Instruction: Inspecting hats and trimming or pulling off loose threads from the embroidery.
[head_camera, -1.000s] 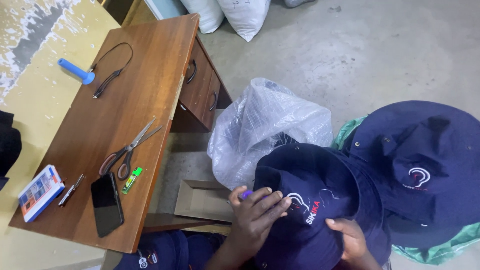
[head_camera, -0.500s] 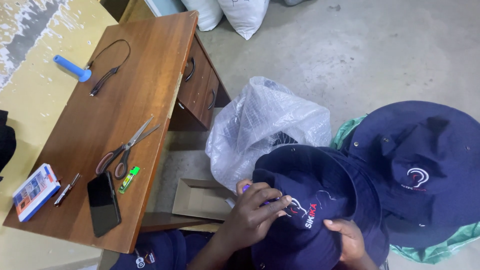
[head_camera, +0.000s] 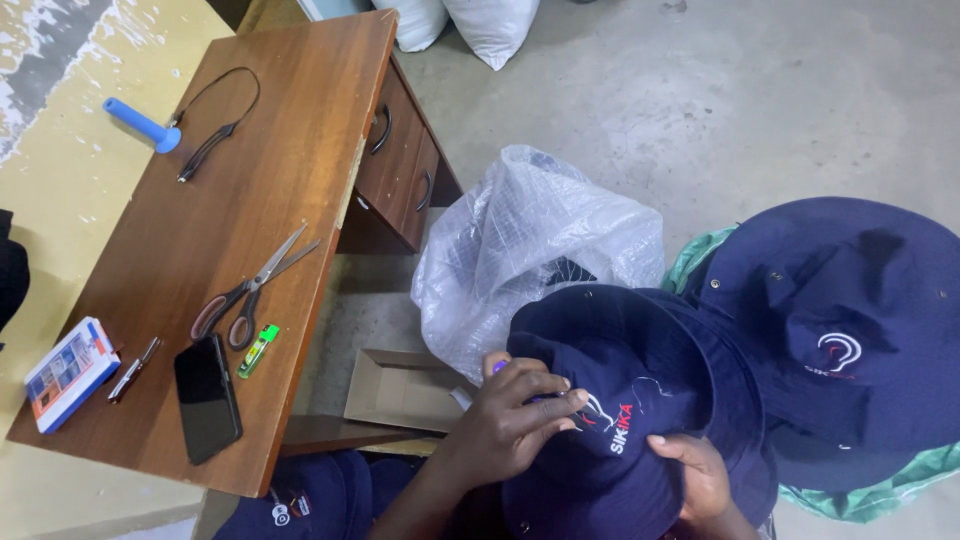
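At nine o'clock in your view lies a small flat box (head_camera: 70, 373) with a blue edge, on the near corner of the wooden desk (head_camera: 250, 180). Just beside it is a small metal clip-like tool (head_camera: 133, 369), then a dark phone (head_camera: 207, 397) face up. A green lighter (head_camera: 257, 350) lies just right of the phone, touching the handles of the scissors (head_camera: 252, 290), whose blades point toward one o'clock. Far up the desk at eleven o'clock sit a blue-handled tool (head_camera: 141, 124) and a black cord (head_camera: 215, 112). Under the desk edge, at six o'clock, an open cardboard box (head_camera: 400, 388) rests on the floor.

At the centre stands a crumpled clear plastic bag (head_camera: 535, 250). Below it, at five o'clock, your left hand (head_camera: 510, 425) lies spread on the crown of the navy bucket hat (head_camera: 630, 400), fingers curled loosely and pressing the cloth near its stitched emblem; something small and purple shows at the fingertips, too hidden to tell. Your right hand (head_camera: 695, 475) grips the hat's crown from below, fingers closed over the fabric. At three o'clock a second navy hat (head_camera: 840, 330) lies on green cloth (head_camera: 870, 490), its brim overlapping the first.
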